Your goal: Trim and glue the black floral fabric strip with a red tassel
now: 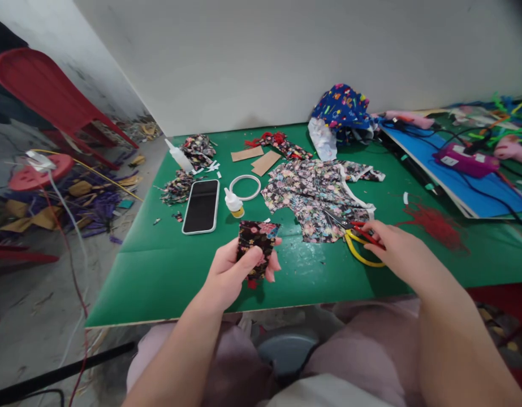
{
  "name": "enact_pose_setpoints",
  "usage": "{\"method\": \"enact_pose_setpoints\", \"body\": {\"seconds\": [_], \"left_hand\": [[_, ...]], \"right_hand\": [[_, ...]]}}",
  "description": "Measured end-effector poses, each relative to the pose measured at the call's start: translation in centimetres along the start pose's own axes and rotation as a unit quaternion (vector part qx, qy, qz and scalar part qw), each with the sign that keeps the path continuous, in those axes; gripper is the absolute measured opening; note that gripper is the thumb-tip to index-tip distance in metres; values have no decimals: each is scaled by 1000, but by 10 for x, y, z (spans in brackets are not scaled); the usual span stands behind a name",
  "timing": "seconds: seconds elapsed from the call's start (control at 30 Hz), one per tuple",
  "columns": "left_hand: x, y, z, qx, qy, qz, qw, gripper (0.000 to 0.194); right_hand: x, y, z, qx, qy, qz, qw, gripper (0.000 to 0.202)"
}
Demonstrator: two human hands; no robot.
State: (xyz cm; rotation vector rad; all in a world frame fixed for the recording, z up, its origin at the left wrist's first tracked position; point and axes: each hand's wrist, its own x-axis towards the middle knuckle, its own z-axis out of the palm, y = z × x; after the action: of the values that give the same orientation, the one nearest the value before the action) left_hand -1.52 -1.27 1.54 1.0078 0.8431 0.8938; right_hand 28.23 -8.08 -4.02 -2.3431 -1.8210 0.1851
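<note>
My left hand point(237, 271) is closed around a small folded piece of dark floral fabric point(261, 232), thumb across its front; a bit of red shows at its lower end. On the right, my right hand point(388, 240) has its fingers closed on the red handle of a pair of scissors point(357, 227). A yellow loop point(365, 259) lies beneath that hand; whether it is part of the same tool I cannot tell. The blades rest over a cut floral cloth point(315, 192) with white edges. Just beyond my left hand stands a small glue bottle point(234, 203) with a yellow label.
A phone point(202, 206), a white ring point(245, 187), brown card pieces point(266, 163), a taller white bottle point(178, 156) and fabric scraps point(199, 150) lie around. At right are red threads point(439, 226) and a purple glue gun point(466, 160) with cables on a blue board point(430, 169).
</note>
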Motion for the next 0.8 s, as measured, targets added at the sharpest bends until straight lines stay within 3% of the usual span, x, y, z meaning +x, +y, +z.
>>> {"method": "enact_pose_setpoints", "body": {"seconds": [0.23,0.47,0.63,0.8], "left_hand": [[7,-8,-16,-10,-83,-1,996,31],[11,-13,-18,-44,-129,-21,990,23],[10,-13,-18,-12,-139,-35,990,25],[9,-14,-17,144,-129,-21,981,23]], "right_hand": [[-2,1,-10,58,0,-15,998,39],[-11,-24,-22,193,109,-1,975,39],[-15,-48,-21,183,202,-112,956,46],[-11,-63,-12,85,248,-209,942,42]]}}
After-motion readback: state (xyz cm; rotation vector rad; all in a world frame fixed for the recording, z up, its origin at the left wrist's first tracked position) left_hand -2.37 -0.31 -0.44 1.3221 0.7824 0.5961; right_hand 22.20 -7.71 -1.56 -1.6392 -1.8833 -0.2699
